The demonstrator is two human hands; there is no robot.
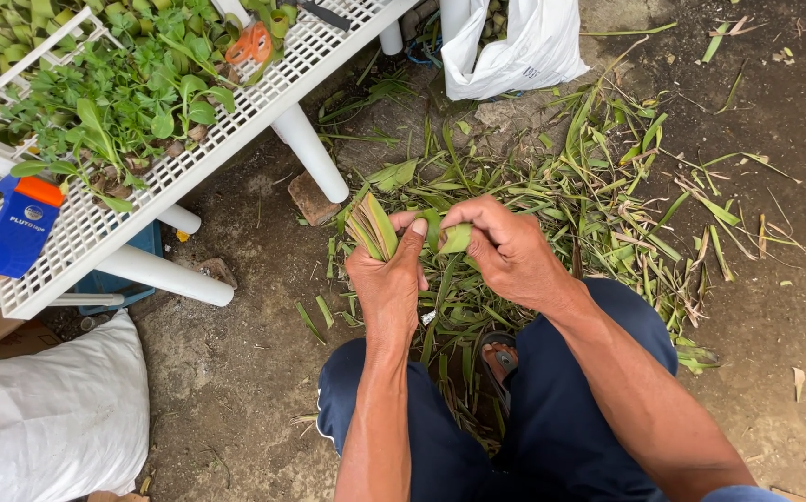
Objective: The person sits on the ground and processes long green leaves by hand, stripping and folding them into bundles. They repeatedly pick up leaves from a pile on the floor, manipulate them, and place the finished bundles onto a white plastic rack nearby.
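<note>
In the middle of the head view my left hand [387,279] grips a folded bundle of long green leaves [370,226], its cut ends pointing up and left. My right hand [507,249] pinches a green leaf strip [452,238] that runs from the bundle across to its fingers. Both hands hover above a heap of cut leaf scraps [561,195] on the dirt ground, between my knees in dark blue trousers.
A white lattice rack [189,158] at upper left carries leafy green plants [124,98], orange scissors [252,42] and a blue and orange tape dispenser [3,228]. A white plastic bag [514,46] stands at top, a white sack [50,409] at lower left.
</note>
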